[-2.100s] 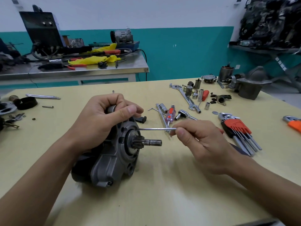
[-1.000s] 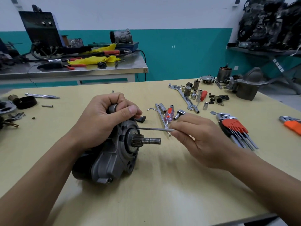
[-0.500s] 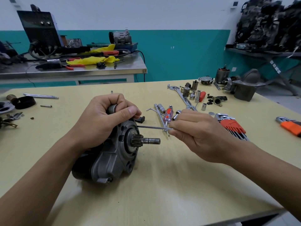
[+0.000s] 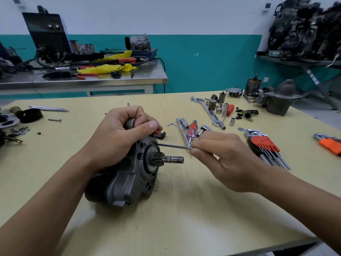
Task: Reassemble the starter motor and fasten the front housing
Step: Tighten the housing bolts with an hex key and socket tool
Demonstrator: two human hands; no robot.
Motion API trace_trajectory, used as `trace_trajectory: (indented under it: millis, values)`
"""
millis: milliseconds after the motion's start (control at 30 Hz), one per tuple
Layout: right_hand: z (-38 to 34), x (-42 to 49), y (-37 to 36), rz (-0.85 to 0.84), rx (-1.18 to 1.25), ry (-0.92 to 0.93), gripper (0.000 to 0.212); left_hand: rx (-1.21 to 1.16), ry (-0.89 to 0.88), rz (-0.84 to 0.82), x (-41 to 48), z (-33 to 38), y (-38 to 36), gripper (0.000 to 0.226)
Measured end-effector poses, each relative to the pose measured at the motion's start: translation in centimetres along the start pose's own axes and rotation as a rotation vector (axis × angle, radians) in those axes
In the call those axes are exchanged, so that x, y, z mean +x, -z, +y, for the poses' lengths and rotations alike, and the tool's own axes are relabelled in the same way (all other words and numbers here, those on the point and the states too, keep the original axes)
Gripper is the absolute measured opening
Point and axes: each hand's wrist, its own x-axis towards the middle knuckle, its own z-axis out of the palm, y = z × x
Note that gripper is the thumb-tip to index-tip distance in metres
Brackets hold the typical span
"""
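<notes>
Here, on the desk (image 4: 184, 224), well back from its near edge: starter motor (image 4: 127, 180) on its side, front housing (image 4: 147, 163) and pinion shaft (image 4: 172, 159) facing right. Left hand (image 4: 118, 139) on top, fingers (image 4: 132, 111) curled round the motor's upper part, gripping. Right hand (image 4: 227, 159) just right of the shaft, fingertips (image 4: 196, 145) pinching a thin hex key (image 4: 173, 146), its tip at the housing's upper rim. Bare desk between motor and near edge. Sockets (image 4: 219, 109), wrench (image 4: 208, 111) and red key set (image 4: 263, 145) crowded behind and right of the right hand.
</notes>
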Motion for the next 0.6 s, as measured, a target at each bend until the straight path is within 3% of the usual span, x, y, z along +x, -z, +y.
trace_trajectory:
  millis: [67, 200, 267, 333, 467, 600]
  values:
    - [-0.4, 0.1, -0.1, 0.046, 0.126, -0.184, 0.037, 0.005, -0.001, -0.001, 0.0, -0.1, 0.0, 0.033]
    - [-1.5, 0.7, -0.2, 0.007, 0.444, -0.731, 0.04, 0.074, -0.033, 0.027, 0.1, -0.5, 0.0, 0.042]
    - [-1.9, 1.1, -0.3, -0.033, 0.713, -1.006, 0.035, 0.103, -0.055, 0.045, 0.0, -0.7, 0.0, 0.039]
    - [-2.3, 1.5, 0.0, -0.04, 0.927, -1.169, 0.03, 0.149, -0.06, 0.059, 0.0, -0.9, -0.2, 0.039]
    - [-3.1, 2.8, 0.8, -0.063, 1.002, -1.175, 0.026, 0.515, -0.1, 0.022, 0.5, 0.9, -0.3, 0.014]
    - [-3.6, 3.2, 1.0, -0.137, 0.834, -1.047, 0.024, 1.205, -0.053, -0.296, 1.8, 3.8, -1.5, 0.036]
